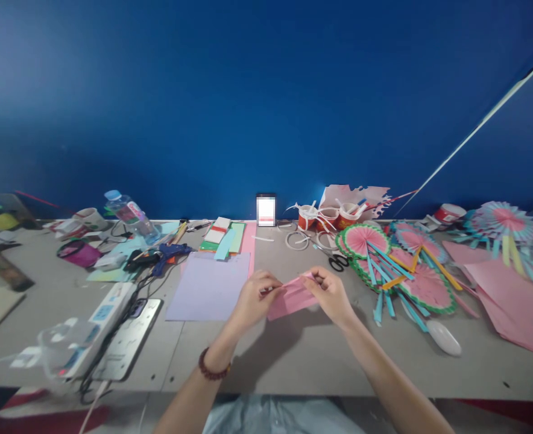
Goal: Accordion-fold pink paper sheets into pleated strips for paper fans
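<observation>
Both of my hands hold a pink sheet of paper [290,297] a little above the grey table [302,355], near its middle. My left hand [256,296], with a bead bracelet on its wrist, pinches the sheet's left edge. My right hand [330,292] pinches the right edge with its fingers closed. The paper looks pleated or folded, though blur hides the detail.
A lilac sheet [210,284] lies left of my hands. Paper fans [397,265] with blue strips, scissors [337,261] and pink paper [515,298] are on the right. A power strip [106,316], glue gun [160,254], bottle [128,211], phone [265,210] and paper cups [327,217] stand behind and left.
</observation>
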`<state>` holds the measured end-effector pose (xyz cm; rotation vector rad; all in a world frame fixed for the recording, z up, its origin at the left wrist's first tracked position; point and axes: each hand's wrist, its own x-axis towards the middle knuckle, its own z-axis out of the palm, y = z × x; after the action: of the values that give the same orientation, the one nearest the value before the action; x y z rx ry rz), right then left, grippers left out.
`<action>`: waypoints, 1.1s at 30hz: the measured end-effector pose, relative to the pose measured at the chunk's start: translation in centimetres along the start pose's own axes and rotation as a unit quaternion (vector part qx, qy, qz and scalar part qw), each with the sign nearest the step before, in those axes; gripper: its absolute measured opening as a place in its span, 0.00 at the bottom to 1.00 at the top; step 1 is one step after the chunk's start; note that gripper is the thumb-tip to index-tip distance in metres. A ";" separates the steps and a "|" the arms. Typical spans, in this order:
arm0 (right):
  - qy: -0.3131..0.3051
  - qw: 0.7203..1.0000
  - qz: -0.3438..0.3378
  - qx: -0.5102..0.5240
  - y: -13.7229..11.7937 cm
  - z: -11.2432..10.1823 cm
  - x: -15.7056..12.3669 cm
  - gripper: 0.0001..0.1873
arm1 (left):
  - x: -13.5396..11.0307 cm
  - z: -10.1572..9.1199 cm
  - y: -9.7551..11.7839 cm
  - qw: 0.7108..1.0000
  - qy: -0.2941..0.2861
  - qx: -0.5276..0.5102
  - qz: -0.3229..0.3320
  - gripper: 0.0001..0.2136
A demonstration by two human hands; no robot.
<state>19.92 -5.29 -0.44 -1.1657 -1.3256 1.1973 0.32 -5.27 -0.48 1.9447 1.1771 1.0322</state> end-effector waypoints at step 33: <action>0.028 0.974 0.165 0.153 4.4 -0.8 3.7 0.20 | 0.9 -1.8 -5.5 0.956 -0.124 -0.209 -0.167 0.14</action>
<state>20.64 -1.26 -4.55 -1.2107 -0.8848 1.5352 -3.28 -2.04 -3.86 1.4356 1.0052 0.7572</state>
